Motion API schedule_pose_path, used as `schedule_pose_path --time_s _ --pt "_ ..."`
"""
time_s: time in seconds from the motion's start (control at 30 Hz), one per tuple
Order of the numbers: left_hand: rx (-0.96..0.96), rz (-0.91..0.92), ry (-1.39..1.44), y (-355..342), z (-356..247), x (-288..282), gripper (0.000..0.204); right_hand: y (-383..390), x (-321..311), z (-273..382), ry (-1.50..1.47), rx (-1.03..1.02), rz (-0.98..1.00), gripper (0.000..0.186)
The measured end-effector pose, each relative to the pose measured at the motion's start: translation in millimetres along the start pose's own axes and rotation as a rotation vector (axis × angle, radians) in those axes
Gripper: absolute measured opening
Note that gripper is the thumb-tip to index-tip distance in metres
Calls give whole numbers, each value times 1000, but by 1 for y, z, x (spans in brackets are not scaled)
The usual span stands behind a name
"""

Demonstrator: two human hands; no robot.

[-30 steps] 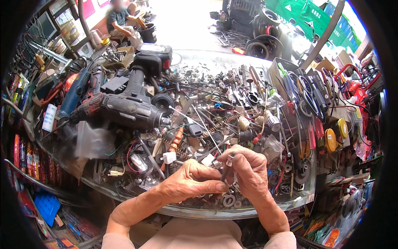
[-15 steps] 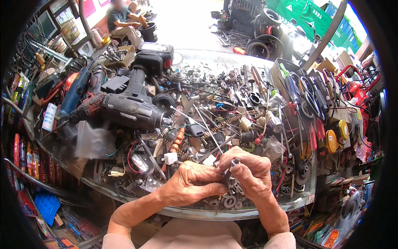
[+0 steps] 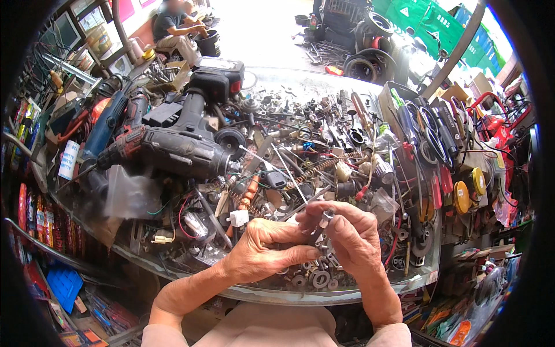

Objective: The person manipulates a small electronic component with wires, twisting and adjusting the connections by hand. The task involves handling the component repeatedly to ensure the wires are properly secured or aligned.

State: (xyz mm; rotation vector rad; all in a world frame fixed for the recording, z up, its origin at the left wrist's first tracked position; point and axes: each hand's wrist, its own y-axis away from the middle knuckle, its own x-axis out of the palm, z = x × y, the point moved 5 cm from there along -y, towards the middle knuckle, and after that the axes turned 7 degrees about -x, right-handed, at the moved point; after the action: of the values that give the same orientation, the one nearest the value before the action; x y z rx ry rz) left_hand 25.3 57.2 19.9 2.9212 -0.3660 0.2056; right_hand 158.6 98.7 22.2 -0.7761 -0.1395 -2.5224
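Note:
Close to the table's front edge, both my hands meet around a small dark cylindrical metal part [image 3: 325,221] with a shiny upper end. My left hand [image 3: 263,248] pinches its lower portion between thumb and fingers. From the other side, my right hand [image 3: 354,237] closes around the upper end with thumb and bent fingers. Much of the part is hidden by the fingers, so its exact kind cannot be told. Beneath the hands lie several metal washers [image 3: 319,279]. A thin metal rod [image 3: 291,178] slants through the clutter toward my fingertips; whether it touches them is unclear.
Loose hardware covers the glass-topped table [image 3: 277,296]. At left lie a black cordless drill [image 3: 173,151] and a blue power tool [image 3: 104,124]. A tool bin [image 3: 393,110] stands at right. Beyond the table, a person [image 3: 176,32] sits beside a black bucket [image 3: 208,43], and tyres [image 3: 361,68] are piled.
The part has tilted in my fingers, its shiny end now showing more and sitting slightly higher. My right fingers have shifted a little upward. The seated person's arms have moved.

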Motion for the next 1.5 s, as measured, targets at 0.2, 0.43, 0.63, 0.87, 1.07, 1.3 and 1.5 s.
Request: schedule_pose_path --time_s 0.2,0.43,0.63,0.87,1.07,1.3,1.5 --pt "92 42 -203 0 5 -1 18 3 -14 -3 144 -120 -60 21" --pt "56 56 21 1 6 -2 19 -2 0 0 88 -85 85 39" --pt "-28 132 -49 2 -3 -1 18 0 -1 2 109 -137 165 25" --pt "2 102 -126 0 4 -2 17 -1 -1 2 117 -117 68 27" --pt "-17 76 -50 0 5 1 18 1 -4 2 163 -102 102 23" --pt "-131 80 49 0 15 0 18 0 -4 -3 66 -32 27 23" --pt "-352 125 292 1 14 1 22 -2 -9 -7 59 -123 -3 31"
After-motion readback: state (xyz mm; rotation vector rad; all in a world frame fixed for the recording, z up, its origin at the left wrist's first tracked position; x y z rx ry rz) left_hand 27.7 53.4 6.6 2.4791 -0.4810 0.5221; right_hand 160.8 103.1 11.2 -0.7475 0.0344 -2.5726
